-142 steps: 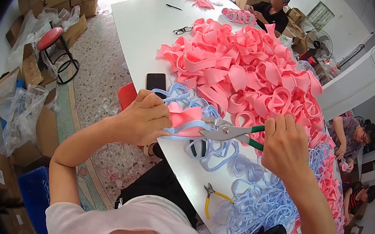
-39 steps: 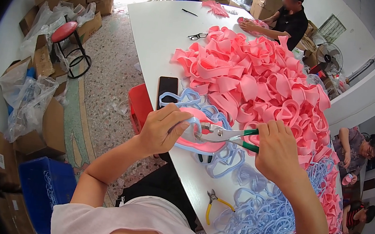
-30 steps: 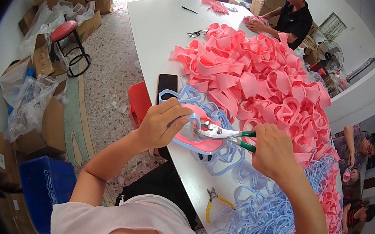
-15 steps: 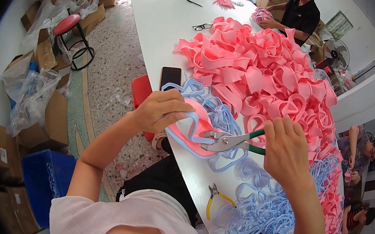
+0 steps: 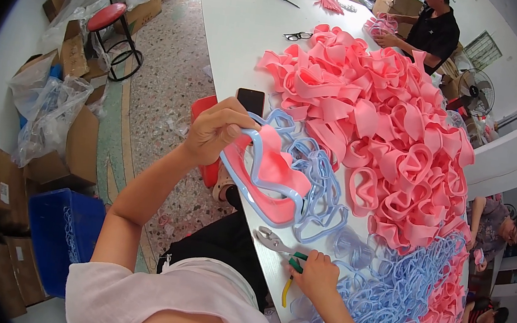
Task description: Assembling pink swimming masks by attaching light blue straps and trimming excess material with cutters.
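Observation:
My left hand [image 5: 218, 132] pinches the upper end of a pink band with a light blue wavy frame [image 5: 275, 210] along its edge, tilted above the table's near edge. Lower down, my right hand [image 5: 320, 276] is closed round the green handles of slip-joint pliers [image 5: 273, 241], whose metal jaws point left, apart from the band. Partly hidden by that hand, yellow-handled cutters [image 5: 286, 291] lie on the table. Loose light blue frames [image 5: 319, 169] rest just beyond the held piece, and a bigger tangle of light blue frames [image 5: 386, 280] lies right of my right hand.
A large heap of pink bands [image 5: 368, 110] covers much of the white table [image 5: 232, 35]. A phone [image 5: 250, 100], eyeglasses [image 5: 298, 36] and a pen [image 5: 288, 1] lie on it. Left are a stool [image 5: 106, 16], a blue bin [image 5: 45, 245] and cartons [image 5: 3, 188]. Co-workers [image 5: 434, 31] sit around.
The pliers have come off the band; my right hand has carried them down toward me, over the yellow-handled cutters. My left hand still holds the band, now turned and raised slightly.

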Demonstrator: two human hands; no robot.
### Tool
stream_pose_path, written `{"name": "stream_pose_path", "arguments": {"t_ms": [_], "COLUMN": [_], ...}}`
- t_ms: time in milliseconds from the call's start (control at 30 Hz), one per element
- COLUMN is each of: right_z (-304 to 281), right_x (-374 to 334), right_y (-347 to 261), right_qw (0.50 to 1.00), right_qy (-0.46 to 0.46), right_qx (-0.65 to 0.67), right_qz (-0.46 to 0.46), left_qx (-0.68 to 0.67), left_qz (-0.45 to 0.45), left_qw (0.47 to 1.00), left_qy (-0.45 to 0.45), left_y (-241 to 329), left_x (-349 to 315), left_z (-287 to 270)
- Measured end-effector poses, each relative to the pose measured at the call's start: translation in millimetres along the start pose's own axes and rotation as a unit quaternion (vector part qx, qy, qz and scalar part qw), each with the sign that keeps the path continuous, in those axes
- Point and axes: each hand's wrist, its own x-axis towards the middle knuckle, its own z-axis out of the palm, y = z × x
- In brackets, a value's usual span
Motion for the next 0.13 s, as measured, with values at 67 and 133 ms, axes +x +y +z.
{"name": "stream_pose_path", "arguments": {"t_ms": [67, 133], "right_z": [6.3, 3.5], "right_x": [0.4, 0.8], "right_y": [3.2, 4.9], "right_qw": [1.0, 0.998], "right_qy": [-0.002, -0.033], "right_qx": [-0.004, 0.025], "right_qz": [0.012, 0.04], "left_qx": [-0.048, -0.061], "left_qz": [-0.021, -0.043], "left_qw": [0.998, 0.996], "left_qy": [-0.023, -0.055], "left_y": [0.5, -0.1], "left_x": [0.9, 3.5], "left_z": [4.6, 5.7]}}
